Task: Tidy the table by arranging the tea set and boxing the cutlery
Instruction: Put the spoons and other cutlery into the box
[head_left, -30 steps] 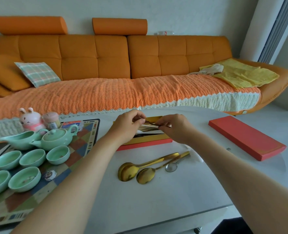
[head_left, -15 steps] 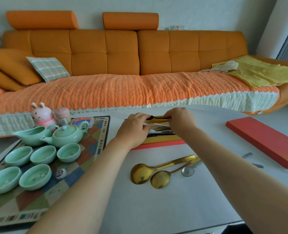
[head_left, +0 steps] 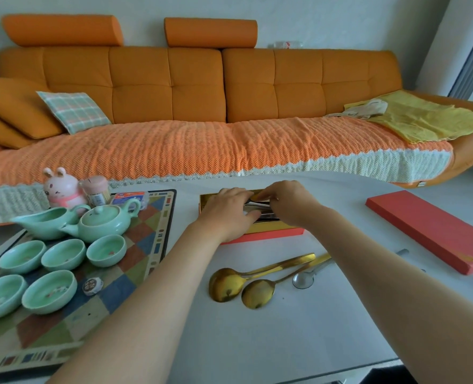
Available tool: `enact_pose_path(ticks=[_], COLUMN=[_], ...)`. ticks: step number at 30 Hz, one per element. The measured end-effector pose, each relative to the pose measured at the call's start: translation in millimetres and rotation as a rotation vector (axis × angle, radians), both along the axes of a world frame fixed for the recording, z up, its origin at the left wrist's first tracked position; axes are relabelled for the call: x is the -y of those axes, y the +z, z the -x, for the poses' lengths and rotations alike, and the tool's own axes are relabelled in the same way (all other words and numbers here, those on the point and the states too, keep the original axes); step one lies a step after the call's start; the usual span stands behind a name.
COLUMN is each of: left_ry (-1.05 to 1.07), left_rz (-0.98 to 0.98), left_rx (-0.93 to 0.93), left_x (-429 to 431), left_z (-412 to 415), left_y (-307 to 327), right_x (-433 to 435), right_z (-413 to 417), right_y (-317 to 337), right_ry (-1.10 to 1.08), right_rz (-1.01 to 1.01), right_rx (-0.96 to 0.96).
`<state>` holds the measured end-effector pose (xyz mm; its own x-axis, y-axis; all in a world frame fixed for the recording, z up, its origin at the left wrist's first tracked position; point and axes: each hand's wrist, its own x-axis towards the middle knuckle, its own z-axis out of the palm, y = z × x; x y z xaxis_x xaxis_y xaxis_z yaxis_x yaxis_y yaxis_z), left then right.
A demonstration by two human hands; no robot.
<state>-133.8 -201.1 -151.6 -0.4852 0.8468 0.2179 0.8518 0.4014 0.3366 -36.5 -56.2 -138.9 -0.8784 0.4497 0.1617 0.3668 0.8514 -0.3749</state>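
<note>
1. Big white table (head_left: 299, 342), sofa behind it. This is the boxing-the-cutlery half of the job.
2. Checked mat (head_left: 146, 261) on my left with the tea set on it: green teapot (head_left: 103, 221), pouring jug (head_left: 43, 223) and five cups (head_left: 63, 254) in two rows. Looks pretty much arranged to me.
3. Red lid (head_left: 434, 231) is lying flat, well off to my right, nowhere near the box.
4. Cutlery box (head_left: 274, 227), gold inside and red base, sits at the far edge of the table in front of me.
5. Both hands are in it. My right hand (head_left: 290, 206) is curled round the cutlery pieces (head_left: 260, 209), lining them up. My left hand (head_left: 227, 217) lies over them, but honestly can't tell if it's gripping or just pressing.
6. Two gold spoons (head_left: 227, 284) and a small silver spoon (head_left: 303, 281) lie loose near me, so those go in next, handles laid lengthwise, then the lid.
</note>
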Motion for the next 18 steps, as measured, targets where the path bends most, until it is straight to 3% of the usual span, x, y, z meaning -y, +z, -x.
enact_pose_path(ticks=[4, 8, 10, 14, 18], left_ry=[-0.044, -0.125, -0.174, -0.261, -0.289], left_rz=[-0.069, -0.146, -0.138, -0.093, -0.041], left_rx=[-0.097, -0.151, -0.160, -0.197, -0.260], left_x=[-10, -22, -28, -36, -39], left_z=[-20, -50, -66, -92, -106], left_y=[5, 7, 5, -2, -8], right_x=[-8, -23, -30, -36, -35], right_z=[-28, -62, -82, -115, -124], right_y=[6, 9, 7, 1, -9], right_ry=[-0.026, -0.109, -0.138, -0.166, -0.202], right_rz=[0.030, 0.039, 0.013, -0.056, -0.078], right_rx=[-0.230, -0.262, -0.174, 0.176, 0.289])
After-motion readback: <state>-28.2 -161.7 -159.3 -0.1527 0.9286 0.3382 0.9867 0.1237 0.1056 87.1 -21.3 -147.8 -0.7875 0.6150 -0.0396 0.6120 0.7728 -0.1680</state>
